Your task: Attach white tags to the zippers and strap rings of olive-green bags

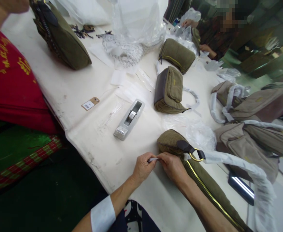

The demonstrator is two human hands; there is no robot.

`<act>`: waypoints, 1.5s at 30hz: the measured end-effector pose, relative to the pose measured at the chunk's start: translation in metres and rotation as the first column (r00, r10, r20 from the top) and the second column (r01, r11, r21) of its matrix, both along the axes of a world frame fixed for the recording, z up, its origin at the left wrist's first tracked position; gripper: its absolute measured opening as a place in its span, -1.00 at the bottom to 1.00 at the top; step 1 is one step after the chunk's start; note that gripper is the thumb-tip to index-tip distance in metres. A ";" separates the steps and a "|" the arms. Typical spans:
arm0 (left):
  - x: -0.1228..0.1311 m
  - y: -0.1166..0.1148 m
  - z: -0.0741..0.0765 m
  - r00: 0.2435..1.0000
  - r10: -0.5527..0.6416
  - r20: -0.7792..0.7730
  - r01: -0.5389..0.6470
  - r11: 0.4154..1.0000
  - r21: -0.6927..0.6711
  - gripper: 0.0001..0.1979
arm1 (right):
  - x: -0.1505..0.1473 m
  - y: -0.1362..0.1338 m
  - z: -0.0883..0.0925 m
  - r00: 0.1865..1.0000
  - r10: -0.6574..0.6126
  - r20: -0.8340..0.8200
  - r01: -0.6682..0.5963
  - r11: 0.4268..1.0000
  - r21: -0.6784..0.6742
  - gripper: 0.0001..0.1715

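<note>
From where I stand, both forearms reach in from the near edge, the left slanting up to the right, the right slanting up to the left, so the hands nearly meet over the white table [90, 158]. The left hand [142, 168] has its fingers curled, thumb and forefinger pinching a thin pale strip [153, 159]; the right hand [172, 165], knuckles up, pinches the strip's other end. The olive bag [204, 180] lies just beside the right hand, its gold ring [196, 155] and wrapped strap [247, 167] off to that hand's right. Beyond the left hand sits a grey tape dispenser [129, 119].

The right hand and forearm cover part of the bag, whose near end runs out of view. The fingers hide most of the strip, so I can't make out what it is, nor whether the right hand touches the bag.
</note>
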State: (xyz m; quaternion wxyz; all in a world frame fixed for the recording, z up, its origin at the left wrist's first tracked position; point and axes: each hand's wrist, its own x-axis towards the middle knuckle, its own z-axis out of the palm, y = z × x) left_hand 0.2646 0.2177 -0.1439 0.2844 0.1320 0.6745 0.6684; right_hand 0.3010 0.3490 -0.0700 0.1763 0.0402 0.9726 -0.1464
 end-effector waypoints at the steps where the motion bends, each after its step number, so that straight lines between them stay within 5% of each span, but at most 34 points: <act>1: 0.001 -0.001 -0.002 1.000 -0.004 0.026 0.004 1.000 0.007 -0.90 | 0.000 0.000 0.000 1.000 0.000 -0.002 0.000 1.000 0.005 -0.74; 8: 0.008 0.001 -0.015 0.984 0.038 0.177 -0.050 0.997 0.064 -0.86 | 0.004 -0.002 -0.004 1.000 0.005 -0.011 -0.005 1.000 0.026 -0.78; 18: 0.009 0.008 -0.004 0.952 0.103 0.289 -0.140 0.984 0.111 -0.88 | 0.009 0.004 -0.006 0.992 0.031 -0.121 -0.042 0.995 -0.092 -0.73; 27: 0.018 0.015 0.000 0.884 0.157 0.440 -0.221 0.970 0.098 -0.90 | 0.027 0.017 -0.008 0.919 0.359 -0.165 -0.365 0.931 -0.007 -0.70; 33: 0.027 0.020 0.004 0.837 0.165 0.521 -0.252 0.963 0.099 -0.96 | 0.045 0.027 -0.013 0.855 0.452 -0.255 -0.419 0.891 0.174 -0.61; 39: 0.026 0.022 0.011 0.802 0.115 0.587 -0.238 0.962 0.136 -0.95 | 0.055 0.034 -0.019 0.784 0.516 -0.346 -0.435 0.853 0.287 -0.59; 45: 0.012 0.010 0.012 0.734 -0.094 0.673 -0.074 0.973 0.217 -0.84 | 0.057 0.032 -0.024 0.747 0.553 -0.371 -0.440 0.828 0.348 -0.59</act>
